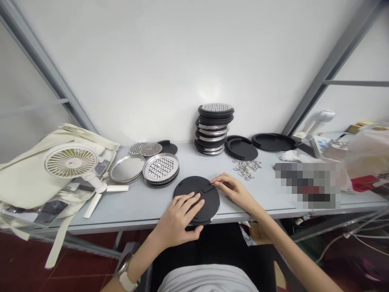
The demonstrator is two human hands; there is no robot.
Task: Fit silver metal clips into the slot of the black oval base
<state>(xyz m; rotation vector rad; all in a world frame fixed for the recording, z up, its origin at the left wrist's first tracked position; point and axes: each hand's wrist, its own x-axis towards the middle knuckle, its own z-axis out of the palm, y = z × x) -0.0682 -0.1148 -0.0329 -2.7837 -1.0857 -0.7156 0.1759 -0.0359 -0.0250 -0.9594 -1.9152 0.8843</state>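
Observation:
A round black disc (182, 187) with a silver rim showing at its lower right lies at the table's front edge. My left hand (182, 217) rests on it, fingers spread flat over the lower left part, thumb near the front edge. At the disc's upper right rim, my right hand (229, 190) pinches a small metal piece (212, 183), too small to make out fully. A pile of small metal loops (246, 168) lies to the right behind that hand. Left of the disc sits a stack of round grater plates (161, 168).
Plain metal discs (127, 168), a white fan (72, 160) and a cream bag (24, 174) are on the left. A tall stack of black and silver discs (212, 129) stands at the back, black round holders (242, 148) beside it. A plastic bag (369, 150) sits far right.

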